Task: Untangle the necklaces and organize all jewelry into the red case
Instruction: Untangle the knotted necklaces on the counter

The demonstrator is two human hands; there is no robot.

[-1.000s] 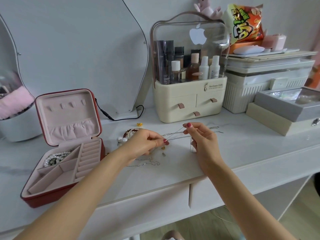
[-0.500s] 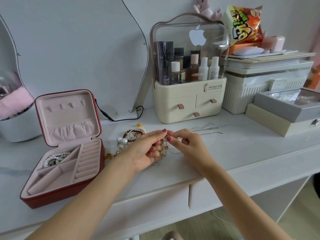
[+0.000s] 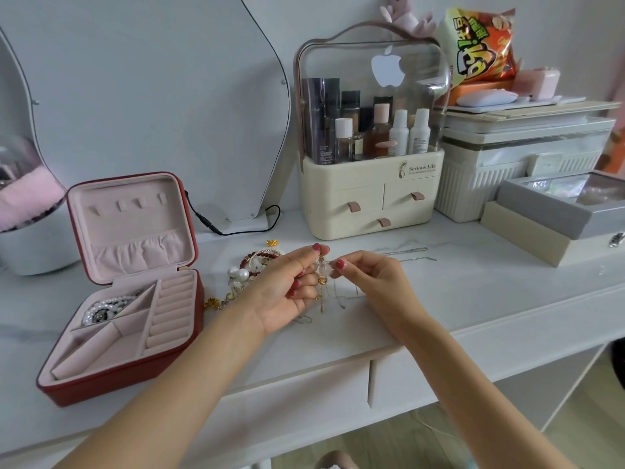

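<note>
- Whereas one second ago the hands were apart with a chain stretched between them, the left hand (image 3: 287, 292) and right hand (image 3: 368, 282) now meet at the centre of the surface (image 3: 473, 292), both pinching the tangled necklaces (image 3: 323, 282) lifted just above it.
- Judgement: the knot is now being picked at close range; untangling is under way, not complete.
- Loose chain ends hang below the fingertips; one thin chain (image 3: 411, 255) lies at 3 o'clock from the hands.
- The red case (image 3: 125, 333) stands open at 9 o'clock, with pearl jewelry (image 3: 105, 308) in its rear compartment.
- A bead bracelet (image 3: 258, 260) and pearl pieces (image 3: 238, 275) lie between case and hands, in the transfer path.
- A cosmetics organizer (image 3: 370, 198) stands at 12 o'clock, well apart.
</note>
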